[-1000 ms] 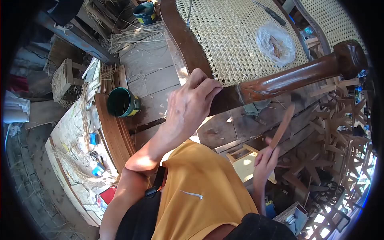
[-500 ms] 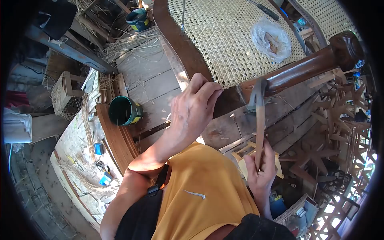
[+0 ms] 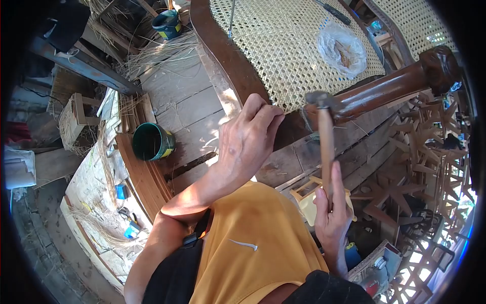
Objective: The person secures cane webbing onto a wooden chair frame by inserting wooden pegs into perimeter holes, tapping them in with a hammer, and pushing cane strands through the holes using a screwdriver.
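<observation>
The right grip [image 3: 332, 215], at four o'clock, held a wooden-handled, dark-metal-headed hammer [image 3: 326, 149]; the left grip [image 3: 248, 131] touched the dark-brown wooden frame [image 3: 228, 63] bordering pale woven cane [image 3: 288, 66] at one o'clock.

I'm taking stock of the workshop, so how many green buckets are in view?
2: one bucket left of the left hand, the other bucket near the picture's top, left of the wooden frame. More may be hidden.

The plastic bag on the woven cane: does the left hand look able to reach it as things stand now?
Probably yes: nothing lies on the woven cane between the left hand and the plastic bag, though the hammer in the right hand is close to that path.
</observation>
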{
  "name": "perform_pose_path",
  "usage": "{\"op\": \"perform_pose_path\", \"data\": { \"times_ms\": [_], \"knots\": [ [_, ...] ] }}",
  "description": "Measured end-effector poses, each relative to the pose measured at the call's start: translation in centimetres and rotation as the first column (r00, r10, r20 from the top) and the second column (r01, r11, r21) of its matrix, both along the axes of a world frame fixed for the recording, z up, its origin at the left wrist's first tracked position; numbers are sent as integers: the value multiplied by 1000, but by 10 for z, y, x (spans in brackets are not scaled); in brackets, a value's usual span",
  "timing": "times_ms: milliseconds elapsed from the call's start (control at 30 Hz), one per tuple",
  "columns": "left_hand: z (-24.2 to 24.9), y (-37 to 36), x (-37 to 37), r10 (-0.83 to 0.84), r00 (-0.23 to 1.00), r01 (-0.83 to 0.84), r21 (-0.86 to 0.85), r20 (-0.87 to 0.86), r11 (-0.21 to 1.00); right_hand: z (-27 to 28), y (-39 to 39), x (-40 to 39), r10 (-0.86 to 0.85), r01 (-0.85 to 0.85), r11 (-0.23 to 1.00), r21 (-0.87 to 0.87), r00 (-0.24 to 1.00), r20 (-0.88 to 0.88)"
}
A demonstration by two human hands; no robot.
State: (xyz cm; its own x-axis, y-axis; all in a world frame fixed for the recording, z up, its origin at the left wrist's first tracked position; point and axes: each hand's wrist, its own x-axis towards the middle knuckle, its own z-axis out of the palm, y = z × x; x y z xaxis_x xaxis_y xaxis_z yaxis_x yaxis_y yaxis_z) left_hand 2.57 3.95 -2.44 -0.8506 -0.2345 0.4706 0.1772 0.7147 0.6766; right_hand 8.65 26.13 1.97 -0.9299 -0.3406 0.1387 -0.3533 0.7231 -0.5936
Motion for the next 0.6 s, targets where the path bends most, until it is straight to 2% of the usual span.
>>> {"op": "perform_pose_path", "data": {
  "times_ms": [100, 200, 300, 400, 500, 600],
  "knots": [
    [1, 0, -1, 1, 1000, -1, 2, -9, 1000, -7, 5, 5, -4, -7, 997, -71, 988, -156],
    [0, 0, 1, -9, 1000, 9, 9, -7, 1000, -1, -4, -7, 39, -41, 996, 77, 999, 21],
    [-2, 0, -1, -5, 1000, 5, 11, -22, 1000, -5, 2, -4, 2, -1, 1000, 15, 994, -111],
    [-1, 1, -1, 3, 1000, -2, 23, -21, 1000, -8, 5, -3, 57, -55, 998, 17, 958, -281],
    [-1, 1, 1, 6, 1000, -6, 23, -6, 1000, 0, 1, -10, 54, -47, 986, 159, 998, -37],
    [-2, 1, 1, 18, 1000, -18, 33, -9, 999, -6, 4, -8, 75, -68, 997, 33, 958, -277]
  ]
}}
